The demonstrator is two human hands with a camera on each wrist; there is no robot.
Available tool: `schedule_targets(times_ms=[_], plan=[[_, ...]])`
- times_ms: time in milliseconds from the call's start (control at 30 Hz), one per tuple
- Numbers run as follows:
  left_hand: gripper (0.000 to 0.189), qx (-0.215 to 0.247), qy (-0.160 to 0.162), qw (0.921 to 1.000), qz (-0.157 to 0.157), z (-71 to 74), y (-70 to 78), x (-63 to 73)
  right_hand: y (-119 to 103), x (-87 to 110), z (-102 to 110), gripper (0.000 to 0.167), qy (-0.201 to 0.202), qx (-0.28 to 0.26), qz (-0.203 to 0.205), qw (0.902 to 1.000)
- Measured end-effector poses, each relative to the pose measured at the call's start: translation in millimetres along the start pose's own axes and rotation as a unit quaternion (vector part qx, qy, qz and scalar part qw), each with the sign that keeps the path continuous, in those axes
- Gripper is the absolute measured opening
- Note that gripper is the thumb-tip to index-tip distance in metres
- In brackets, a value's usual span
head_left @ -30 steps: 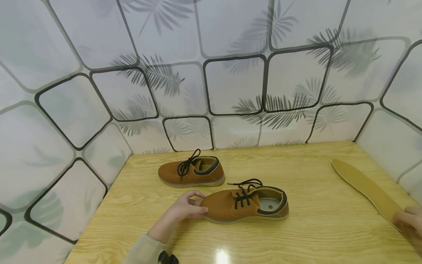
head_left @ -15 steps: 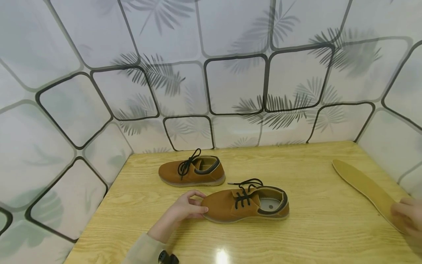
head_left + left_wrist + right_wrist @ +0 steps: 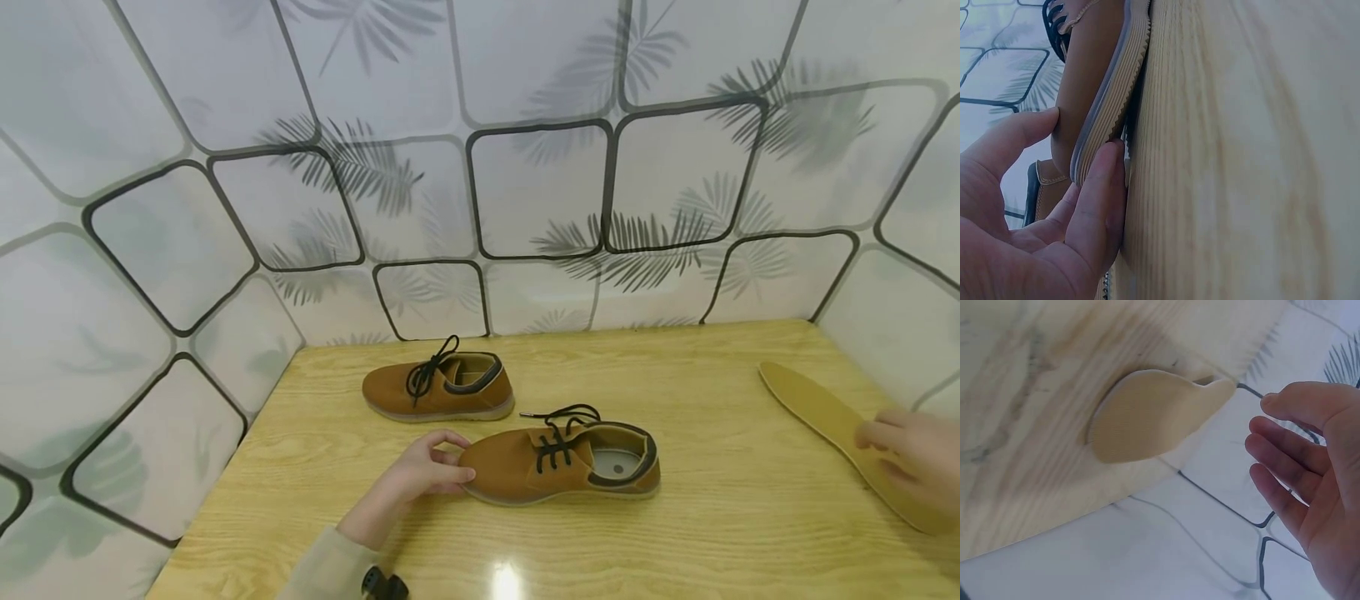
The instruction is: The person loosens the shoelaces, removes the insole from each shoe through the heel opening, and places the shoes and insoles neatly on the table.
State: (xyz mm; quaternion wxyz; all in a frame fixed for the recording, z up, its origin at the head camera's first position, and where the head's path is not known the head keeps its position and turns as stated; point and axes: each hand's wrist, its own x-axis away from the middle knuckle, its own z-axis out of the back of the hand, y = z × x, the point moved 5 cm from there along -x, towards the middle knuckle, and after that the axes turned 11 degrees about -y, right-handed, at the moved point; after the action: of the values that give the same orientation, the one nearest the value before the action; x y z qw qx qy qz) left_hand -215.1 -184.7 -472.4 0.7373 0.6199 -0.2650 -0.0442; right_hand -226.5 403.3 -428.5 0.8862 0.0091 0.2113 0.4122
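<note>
My left hand (image 3: pixel 422 473) pinches the toe of a brown lace-up shoe (image 3: pixel 501 467). In the left wrist view the thumb lies on the upper and fingers tuck under the ridged sole (image 3: pixel 1113 87). The shoe's black lace (image 3: pixel 573 412) hangs loose, and a grey lining shows inside. At the right, my right hand (image 3: pixel 917 454) hovers over a tan insole (image 3: pixel 806 402) lying on the table, covering part of it in the head view. The right wrist view shows that hand apart from the insole, fingers slightly bent, nothing between them.
A matching brown shoe (image 3: pixel 420 392) with a tied bow stands behind the held one, at the back left. The wooden table (image 3: pixel 675 550) is bounded by patterned wall covering (image 3: pixel 540 196) at the back and both sides.
My right hand has come away from the near end of the insole and moved left and farther in over it. The insole, my left hand and both shoes stay in place.
</note>
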Motion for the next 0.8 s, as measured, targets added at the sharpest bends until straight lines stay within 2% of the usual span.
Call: schedule_targets(times_ms=[167, 300, 367, 400, 433, 467, 533, 567, 633, 800], plan=[[0.048, 0.006, -0.001, 1.0, 0.001, -0.5, 0.8, -0.1, -3, -15.7, 6, 0.075, -0.02, 0.031, -0.02, 0.9991], [0.047, 0.01, 0.001, 0.9999, 0.003, -0.8, 1.0, 0.4, -9, -29.2, 11, 0.017, -0.054, 0.033, -0.034, 0.9974], [0.047, 0.011, 0.003, 0.9999, 0.004, -0.6, 1.1, 0.5, -12, -36.3, 13, 0.019, -0.07, 0.037, -0.041, 0.996], [0.047, 0.011, 0.003, 0.9999, 0.004, -0.5, 1.2, 0.5, -14, -40.1, 14, 0.032, -0.078, 0.03, -0.039, 0.9957], [0.047, 0.011, 0.004, 0.9999, 0.005, -0.4, 1.1, 0.5, -16, -43.7, 15, 0.02, -0.077, 0.031, -0.038, 0.9958], [0.047, 0.01, 0.004, 0.9999, 0.005, -0.3, 1.2, 0.5, -17, -47.1, 16, 0.018, -0.074, 0.032, -0.035, 0.9961], [0.047, 0.01, 0.006, 0.9999, 0.006, 0.0, 1.2, 0.4, -20, -53.7, 18, 0.051, -0.064, 0.031, -0.027, 0.9971], [0.048, 0.01, 0.006, 0.9999, 0.006, 0.0, 1.1, 0.4, -22, -56.9, 19, 0.051, -0.065, 0.023, -0.026, 0.9973], [0.048, 0.009, 0.007, 0.9999, 0.006, 0.2, 1.0, 0.4, -26, -62.7, 20, 0.084, -0.059, 0.021, -0.025, 0.9977], [0.047, 0.011, 0.007, 0.9999, 0.005, 0.1, 0.4, 1.1, -37, -78.6, 23, 0.086, -0.056, 0.022, -0.032, 0.9977]])
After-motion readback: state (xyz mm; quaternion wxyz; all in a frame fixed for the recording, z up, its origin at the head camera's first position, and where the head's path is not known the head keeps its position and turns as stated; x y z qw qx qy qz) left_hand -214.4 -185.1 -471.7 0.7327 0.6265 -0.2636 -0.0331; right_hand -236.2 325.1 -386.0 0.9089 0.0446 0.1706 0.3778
